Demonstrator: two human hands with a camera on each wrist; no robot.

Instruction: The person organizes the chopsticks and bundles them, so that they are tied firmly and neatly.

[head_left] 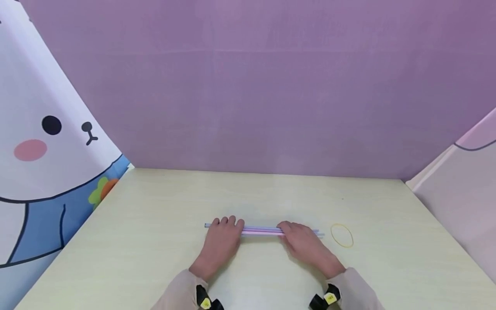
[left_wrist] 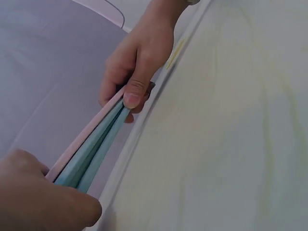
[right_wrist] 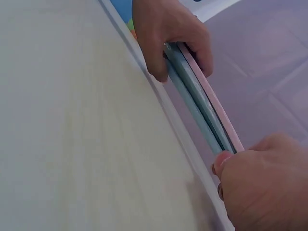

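Observation:
Both hands hold one bundle of thin straws (head_left: 261, 231), pastel blue, purple and pink, lying crosswise low over the table. My left hand (head_left: 224, 239) grips the bundle near its left end, where a blue tip sticks out past the fingers. Toward the other end, my right hand (head_left: 304, 243) holds it with the thumb along the near side, as the left wrist view shows. Between the hands a pink straw (left_wrist: 82, 137) runs beside blue-green straws (right_wrist: 199, 96). To the right of the right hand lies a yellow rubber band (head_left: 345, 246) in a loose loop.
The pale wooden table (head_left: 174, 193) reaches back to a purple cloth wall (head_left: 271, 107). A cartoon-printed panel (head_left: 58, 172) borders its left side, and another light panel (head_left: 461, 193) its right. Black wrist cameras sit at both cuffs.

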